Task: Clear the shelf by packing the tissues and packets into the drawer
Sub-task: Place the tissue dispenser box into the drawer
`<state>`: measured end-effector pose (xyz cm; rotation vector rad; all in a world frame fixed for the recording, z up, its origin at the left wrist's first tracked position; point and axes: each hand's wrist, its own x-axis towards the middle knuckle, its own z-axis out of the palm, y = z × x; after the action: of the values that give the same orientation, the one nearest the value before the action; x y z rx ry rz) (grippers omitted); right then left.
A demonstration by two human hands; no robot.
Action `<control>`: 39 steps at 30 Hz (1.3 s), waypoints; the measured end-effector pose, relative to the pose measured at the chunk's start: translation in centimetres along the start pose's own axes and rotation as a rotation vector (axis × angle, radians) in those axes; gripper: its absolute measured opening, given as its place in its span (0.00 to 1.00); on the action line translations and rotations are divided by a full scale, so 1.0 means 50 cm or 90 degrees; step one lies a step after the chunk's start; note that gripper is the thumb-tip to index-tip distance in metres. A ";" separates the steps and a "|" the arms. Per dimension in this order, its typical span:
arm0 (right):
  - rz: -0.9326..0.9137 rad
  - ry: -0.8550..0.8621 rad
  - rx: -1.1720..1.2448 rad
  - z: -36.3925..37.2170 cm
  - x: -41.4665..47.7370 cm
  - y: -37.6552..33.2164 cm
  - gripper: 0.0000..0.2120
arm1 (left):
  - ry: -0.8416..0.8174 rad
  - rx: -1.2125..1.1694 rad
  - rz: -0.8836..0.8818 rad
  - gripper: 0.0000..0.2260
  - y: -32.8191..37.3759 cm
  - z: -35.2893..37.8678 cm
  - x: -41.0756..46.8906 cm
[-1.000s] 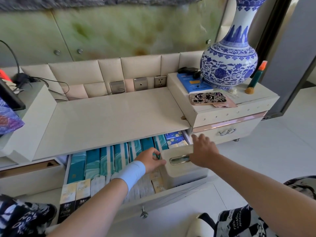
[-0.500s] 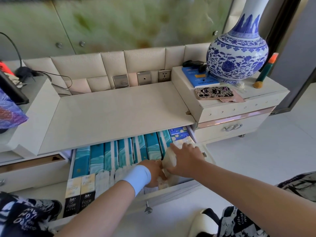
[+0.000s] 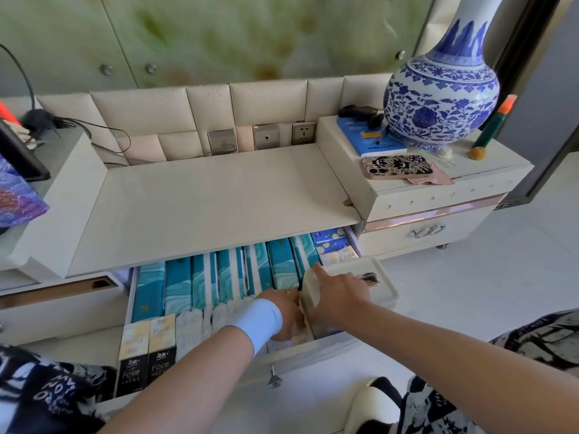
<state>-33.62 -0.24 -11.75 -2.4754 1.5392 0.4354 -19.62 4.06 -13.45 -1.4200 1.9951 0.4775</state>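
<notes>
1. The box point(image 3: 383, 291) looks like a stiff, light, smooth cream case. It is best taken by its short ends, not by the metal slot on top.
2. It sits tilted over the front right corner of the drawer point(image 3: 313, 349), above the packets point(image 3: 178, 289).
3. The right hand point(image 3: 340, 292) clasps its left end from above, index finger stretched out.
4. The left hand point(image 3: 283, 311) reaches down among the packets just beside the box. Its fingers are hidden, so I cannot tell its grip.

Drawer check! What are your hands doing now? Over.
Right hand grips tissue box at right end of drawer. Left hand down among packets beside it, fingers hidden. Drawer nearly full, tight fit likely.
</notes>
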 end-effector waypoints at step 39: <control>-0.116 -0.135 0.033 -0.037 0.031 0.054 0.63 | 0.068 -0.042 0.054 0.23 -0.009 0.027 0.028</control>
<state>-35.13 -3.32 -10.56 -2.4135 1.2173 0.5962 -19.11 3.74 -15.37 -1.4320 2.1504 0.5188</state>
